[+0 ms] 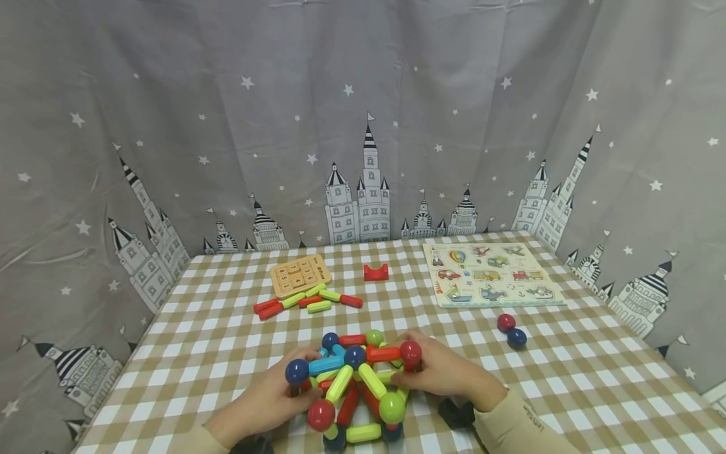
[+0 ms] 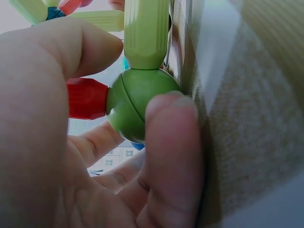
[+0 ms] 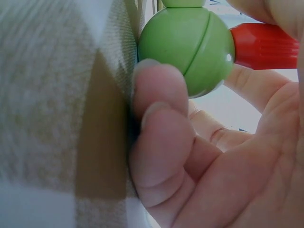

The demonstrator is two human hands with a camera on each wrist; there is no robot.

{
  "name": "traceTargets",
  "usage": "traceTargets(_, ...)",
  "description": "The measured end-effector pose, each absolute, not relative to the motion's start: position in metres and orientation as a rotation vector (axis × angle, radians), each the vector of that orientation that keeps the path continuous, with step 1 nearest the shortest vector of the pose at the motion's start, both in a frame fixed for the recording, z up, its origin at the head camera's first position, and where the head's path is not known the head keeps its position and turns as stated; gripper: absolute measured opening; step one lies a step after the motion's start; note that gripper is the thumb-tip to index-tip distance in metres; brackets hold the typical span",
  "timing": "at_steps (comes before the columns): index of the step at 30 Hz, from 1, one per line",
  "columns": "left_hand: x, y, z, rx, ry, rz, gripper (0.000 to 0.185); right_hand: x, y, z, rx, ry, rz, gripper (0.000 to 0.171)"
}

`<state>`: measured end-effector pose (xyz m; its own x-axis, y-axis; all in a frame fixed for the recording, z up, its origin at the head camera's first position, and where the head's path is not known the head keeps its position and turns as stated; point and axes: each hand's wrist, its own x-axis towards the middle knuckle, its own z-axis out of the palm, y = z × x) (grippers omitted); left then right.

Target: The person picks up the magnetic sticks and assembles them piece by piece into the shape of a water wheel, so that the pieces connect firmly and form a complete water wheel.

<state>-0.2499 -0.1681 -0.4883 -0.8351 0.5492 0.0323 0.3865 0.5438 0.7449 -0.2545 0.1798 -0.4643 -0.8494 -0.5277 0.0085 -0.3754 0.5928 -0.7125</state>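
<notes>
A structure of magnetic rods and balls (image 1: 355, 357) stands on the checked cloth between both hands. Its rods are lime, red and blue, its balls red, green and dark blue. On its left side my left hand (image 1: 269, 392) grips it. In the left wrist view, thumb and fingers surround a low green ball (image 2: 133, 99) joined to a red rod (image 2: 88, 98) and a lime rod (image 2: 146, 33). My right hand (image 1: 448, 373) holds the opposite side. The right wrist view has its curled fingertips against another green ball (image 3: 190, 47), beside a red rod (image 3: 266, 46).
Loose red and lime rods (image 1: 319, 306) lie behind the structure, near a wooden number puzzle (image 1: 306, 273). A red bracket-shaped block (image 1: 376, 272) is at the back. To the right are a picture puzzle board (image 1: 493, 275), a red ball (image 1: 507, 323) and a blue ball (image 1: 517, 338).
</notes>
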Motion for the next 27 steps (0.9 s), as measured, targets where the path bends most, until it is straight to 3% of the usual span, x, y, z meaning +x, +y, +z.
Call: traceTargets(27,-0.2521,-0.1654,-0.4840,0.740,2.521,1.165,0.040,-0.2551,0.1808,-0.4607,-0.719,2.620,-1.060,0.050)
